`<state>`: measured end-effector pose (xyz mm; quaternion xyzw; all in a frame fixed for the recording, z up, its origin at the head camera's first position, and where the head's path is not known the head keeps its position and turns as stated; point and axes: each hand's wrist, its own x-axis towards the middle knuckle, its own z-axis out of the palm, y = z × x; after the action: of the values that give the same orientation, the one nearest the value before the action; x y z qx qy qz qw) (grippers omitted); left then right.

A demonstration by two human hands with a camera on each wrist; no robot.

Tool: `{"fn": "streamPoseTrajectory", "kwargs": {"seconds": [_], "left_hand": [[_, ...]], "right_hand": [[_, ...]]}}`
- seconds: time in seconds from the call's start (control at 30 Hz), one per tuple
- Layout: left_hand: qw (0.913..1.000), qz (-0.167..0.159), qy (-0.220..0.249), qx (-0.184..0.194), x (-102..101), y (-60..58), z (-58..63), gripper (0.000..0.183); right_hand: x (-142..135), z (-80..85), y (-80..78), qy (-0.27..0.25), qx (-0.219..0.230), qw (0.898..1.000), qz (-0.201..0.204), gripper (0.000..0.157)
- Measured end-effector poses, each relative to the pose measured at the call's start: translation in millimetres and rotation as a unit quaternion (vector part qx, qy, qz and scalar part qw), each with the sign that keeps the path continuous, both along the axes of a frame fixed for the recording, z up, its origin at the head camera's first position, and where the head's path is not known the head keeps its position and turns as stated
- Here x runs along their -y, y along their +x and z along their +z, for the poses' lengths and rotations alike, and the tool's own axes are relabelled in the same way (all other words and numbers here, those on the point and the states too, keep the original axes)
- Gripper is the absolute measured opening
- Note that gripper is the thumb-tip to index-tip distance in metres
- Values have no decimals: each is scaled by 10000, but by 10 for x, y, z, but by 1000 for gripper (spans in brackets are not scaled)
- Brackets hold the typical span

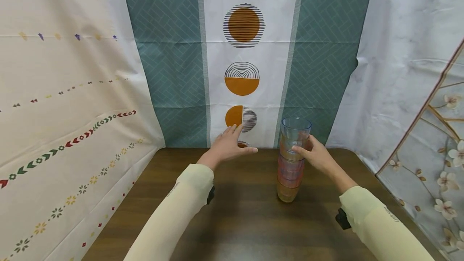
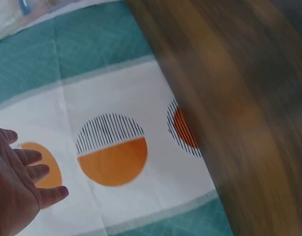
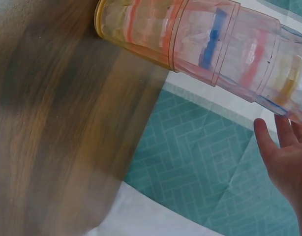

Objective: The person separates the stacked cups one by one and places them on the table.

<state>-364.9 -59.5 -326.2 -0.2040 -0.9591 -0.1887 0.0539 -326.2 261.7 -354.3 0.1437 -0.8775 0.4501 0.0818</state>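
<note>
A tall stack of clear tinted plastic tumblers (image 1: 290, 172) stands upright on the right part of the table, nested in one another. Blue tints the top one, with pink and amber ones below. My right hand (image 1: 314, 155) is beside the upper part of the stack, its thumb overlapping the tumbler in the head view. In the right wrist view, its fingertips (image 3: 284, 129) come right at the side of the upper tumbler, with the fingers fairly straight. My left hand (image 1: 228, 145) hovers over the table's far side, fingers spread and holding nothing.
The dark wooden table (image 1: 239, 220) ends at a hanging cloth (image 1: 166, 71) with teal bands and orange circles. Patterned cream cloth (image 1: 72, 132) hangs on the left, and a floral white one (image 1: 409, 104) on the right.
</note>
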Motion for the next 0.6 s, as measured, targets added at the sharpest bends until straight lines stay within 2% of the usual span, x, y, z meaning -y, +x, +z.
{"fn": "streamPoseTrajectory", "kwargs": {"seconds": [0.27,0.6], "left_hand": [[9938,-416,948,397,-262,-30,97,111],[9748,-690,1972,783,-546,-57,184,104]], "right_hand": [[13,14,18,34,6,10000,-37,76],[15,15,35,34,69,10000,-20,76]]}}
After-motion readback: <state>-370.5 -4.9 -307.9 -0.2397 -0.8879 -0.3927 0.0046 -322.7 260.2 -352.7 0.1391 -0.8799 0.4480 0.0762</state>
